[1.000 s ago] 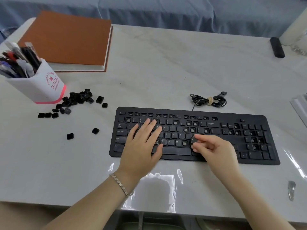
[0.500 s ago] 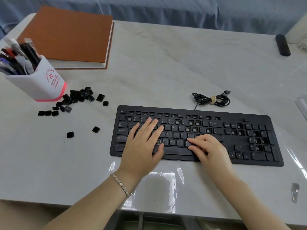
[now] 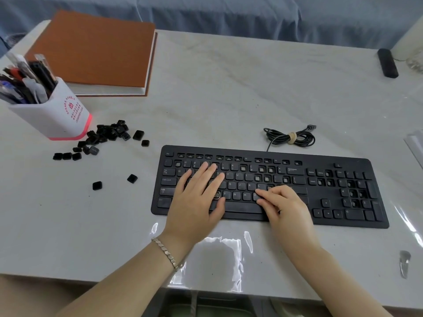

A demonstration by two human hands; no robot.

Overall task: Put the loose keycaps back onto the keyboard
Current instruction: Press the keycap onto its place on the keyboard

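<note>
A black keyboard [image 3: 332,202] lies on the white table, with several bare key sockets in its upper rows and number pad. My left hand [image 3: 198,197] rests flat on its left half, fingers straight and spread. My right hand [image 3: 280,205] is at the middle of the bottom letter row, its fingertips pressing down on a key there. A heap of loose black keycaps [image 3: 107,136] lies left of the keyboard. Two single keycaps [image 3: 97,185] [image 3: 132,178] sit nearer the keyboard's left end.
A white pen holder [image 3: 55,115] full of pens stands at the left, beside the keycap heap. An orange-covered book [image 3: 96,51] lies behind it. The keyboard's coiled cable [image 3: 289,138] sits behind the keyboard. A black bar-shaped object [image 3: 387,62] lies at the far right.
My right hand pinched a keycap above the bottom row a second ago; it has since lowered it onto the keyboard and now presses there with its fingertips. My left hand stayed put.
</note>
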